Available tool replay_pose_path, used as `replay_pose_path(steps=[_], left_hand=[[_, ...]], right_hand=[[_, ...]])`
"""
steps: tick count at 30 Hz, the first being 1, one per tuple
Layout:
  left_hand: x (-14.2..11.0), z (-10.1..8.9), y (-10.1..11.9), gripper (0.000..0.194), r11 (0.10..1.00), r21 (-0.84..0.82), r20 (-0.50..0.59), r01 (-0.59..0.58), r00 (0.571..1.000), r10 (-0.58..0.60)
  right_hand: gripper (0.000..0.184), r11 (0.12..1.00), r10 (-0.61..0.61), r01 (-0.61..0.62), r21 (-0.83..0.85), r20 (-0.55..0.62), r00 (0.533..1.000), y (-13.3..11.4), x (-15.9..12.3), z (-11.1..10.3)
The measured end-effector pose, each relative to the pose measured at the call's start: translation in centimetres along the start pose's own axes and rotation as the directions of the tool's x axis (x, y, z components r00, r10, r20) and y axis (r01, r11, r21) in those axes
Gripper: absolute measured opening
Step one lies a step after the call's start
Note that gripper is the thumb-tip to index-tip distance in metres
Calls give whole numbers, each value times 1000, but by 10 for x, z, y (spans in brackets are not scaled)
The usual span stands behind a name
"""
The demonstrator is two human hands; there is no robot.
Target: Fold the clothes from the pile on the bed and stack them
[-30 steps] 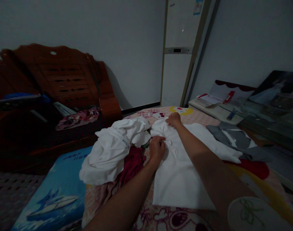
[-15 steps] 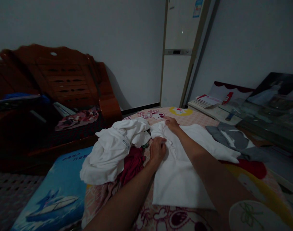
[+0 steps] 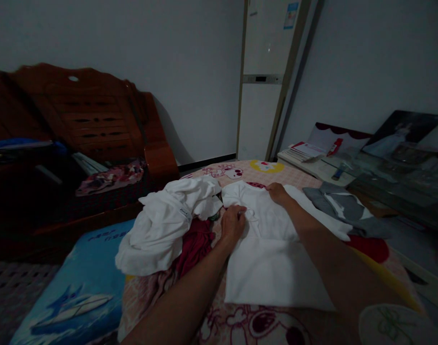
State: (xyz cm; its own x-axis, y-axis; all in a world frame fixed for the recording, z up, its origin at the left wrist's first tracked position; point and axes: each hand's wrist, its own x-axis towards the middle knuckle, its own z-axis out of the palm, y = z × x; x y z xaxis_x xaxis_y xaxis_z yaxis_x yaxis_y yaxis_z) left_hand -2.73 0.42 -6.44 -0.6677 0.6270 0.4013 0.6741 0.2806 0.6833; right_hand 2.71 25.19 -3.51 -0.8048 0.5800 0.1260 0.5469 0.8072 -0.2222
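A white shirt [image 3: 272, 273] lies spread out, its lower part flat and its left side wrinkled. My left hand [image 3: 233, 224] is closed on the bunched cloth at the shirt's left edge. At the far edge, by the neckline, my right hand [image 3: 277, 194] pinches the fabric. One white sleeve-like part stretches out to the right, beyond my right forearm. Left of the shirt is a crumpled heap of white clothing [image 3: 161, 225], with a dark red garment [image 3: 195, 244] partly under it.
A pink patterned blanket [image 3: 219, 330] lies under the clothes. Grey clothing [image 3: 341, 206] rests at its right side. A blue printed cushion or cover [image 3: 78, 282], a wooden bench [image 3: 97, 120], a glass-topped stand [image 3: 395, 177] and a tall air conditioner [image 3: 258, 115] surround it.
My right hand has moved right along the shirt's far edge, and the cloth there is now drawn out, showing the neckline. The left hand stays at the left edge.
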Motion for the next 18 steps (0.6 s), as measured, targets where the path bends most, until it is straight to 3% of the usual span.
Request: replay_pose_path(steps=[9, 18], left_hand=[[-2, -2, 5, 32, 1000, -13, 23, 6, 1000, -6], [-3, -2, 7, 32, 1000, -17, 30, 14, 999, -13]], right_hand=[[26, 998, 9, -10, -61, -20, 1000, -16, 8, 6], [31, 997, 75, -72, 30, -86, 993, -25, 19, 9]])
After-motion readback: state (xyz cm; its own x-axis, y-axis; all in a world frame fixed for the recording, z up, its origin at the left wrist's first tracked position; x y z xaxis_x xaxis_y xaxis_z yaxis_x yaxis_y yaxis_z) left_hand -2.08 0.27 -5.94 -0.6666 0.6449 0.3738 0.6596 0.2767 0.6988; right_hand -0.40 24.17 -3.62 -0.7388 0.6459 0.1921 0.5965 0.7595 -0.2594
